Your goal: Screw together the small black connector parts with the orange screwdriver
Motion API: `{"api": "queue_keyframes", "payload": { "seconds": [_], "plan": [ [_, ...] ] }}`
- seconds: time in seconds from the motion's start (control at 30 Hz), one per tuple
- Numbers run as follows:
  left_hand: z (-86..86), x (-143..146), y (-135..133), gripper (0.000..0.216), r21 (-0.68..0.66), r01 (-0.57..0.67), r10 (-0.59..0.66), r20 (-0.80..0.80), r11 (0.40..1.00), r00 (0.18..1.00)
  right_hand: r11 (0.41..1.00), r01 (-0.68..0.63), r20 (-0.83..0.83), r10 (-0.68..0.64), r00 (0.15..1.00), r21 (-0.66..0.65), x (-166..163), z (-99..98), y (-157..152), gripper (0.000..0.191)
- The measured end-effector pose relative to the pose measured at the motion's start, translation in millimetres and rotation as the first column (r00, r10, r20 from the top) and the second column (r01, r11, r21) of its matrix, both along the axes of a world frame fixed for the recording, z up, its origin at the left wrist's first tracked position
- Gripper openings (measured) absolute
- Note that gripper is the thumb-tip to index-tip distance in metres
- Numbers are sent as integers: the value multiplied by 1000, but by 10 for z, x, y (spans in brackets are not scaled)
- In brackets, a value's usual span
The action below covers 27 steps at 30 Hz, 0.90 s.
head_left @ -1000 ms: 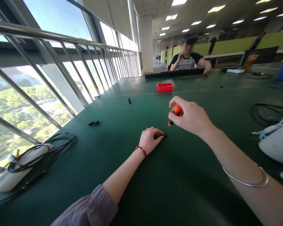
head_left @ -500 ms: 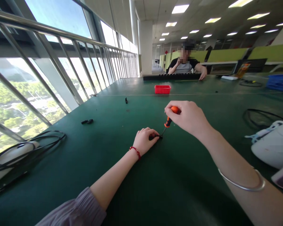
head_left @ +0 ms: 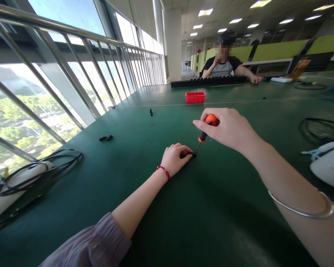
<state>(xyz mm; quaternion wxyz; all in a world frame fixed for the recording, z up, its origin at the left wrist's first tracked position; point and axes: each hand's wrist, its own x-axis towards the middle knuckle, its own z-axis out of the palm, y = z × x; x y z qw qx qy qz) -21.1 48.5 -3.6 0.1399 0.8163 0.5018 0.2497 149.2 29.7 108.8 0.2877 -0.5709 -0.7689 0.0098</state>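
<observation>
My left hand (head_left: 174, 158) is closed on a small black part (head_left: 194, 154) and holds it down on the green table (head_left: 156, 207). Only the part's right end shows past the fingertips, so its exact kind is hard to make out. An orange and black screwdriver (head_left: 202, 137) is in my right hand (head_left: 228, 125), gripped around the top of its handle. The screwdriver leans, its thin shaft running down and left so the tip meets the black part's right end. Two small black pieces (head_left: 105, 138) lie to the left, and another black piece (head_left: 151, 112) is farther back.
A red bin (head_left: 195, 97) stands beyond my hands. Across the table a person (head_left: 225, 66) sits behind a long black rack (head_left: 208, 81). Cables loop over a white object (head_left: 30, 176) at left. A white object (head_left: 330, 168) and a black cable (head_left: 320, 124) are at right.
My view has shifted a little to the right and down. The right thumb has straightened away from the screwdriver handle, while the left hand keeps its hold on the black part.
</observation>
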Motion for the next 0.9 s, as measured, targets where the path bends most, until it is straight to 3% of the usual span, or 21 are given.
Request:
{"api": "queue_keyframes", "payload": {
  "seconds": [0.07, 0.2, 0.33, 0.47, 0.63, 0.77, 0.9],
  "plan": [
    [0, 0, -2, 17, -1, -3, 3, 2, 1000, 1000, 1000, -11, -11, 11, 1000, 8, 2, -5, 5, 30],
    [-1, -1, -6, 17, 1, -4, 4, -2, 1000, 1000, 1000, 10, -16, -9, 1000, 25, 17, -8, 16, 15],
    [8, -1, -9, 17, -5, -10, 10, -3, 1000, 1000, 1000, -19, -44, 18, 999, -18, 34, -8, 32, 25],
    [24, 0, -14, 17, -12, -13, 13, -10, 1000, 1000, 999, -38, -104, 36, 994, -19, 39, -23, 54, 12],
    [18, -3, -12, 17, -20, -11, 11, -1, 1000, 1000, 999, -32, -97, 33, 995, 12, 47, -54, 76, 27],
    [2, -8, -8, 17, -11, -12, 12, 8, 1000, 1000, 999, -31, -123, 34, 992, 21, 55, -60, 79, 13],
    [-4, -12, -6, 18, -9, -13, 14, 25, 1000, 1000, 1000, -11, -83, 13, 996, 25, 55, -45, 66, 23]
  ]
}}
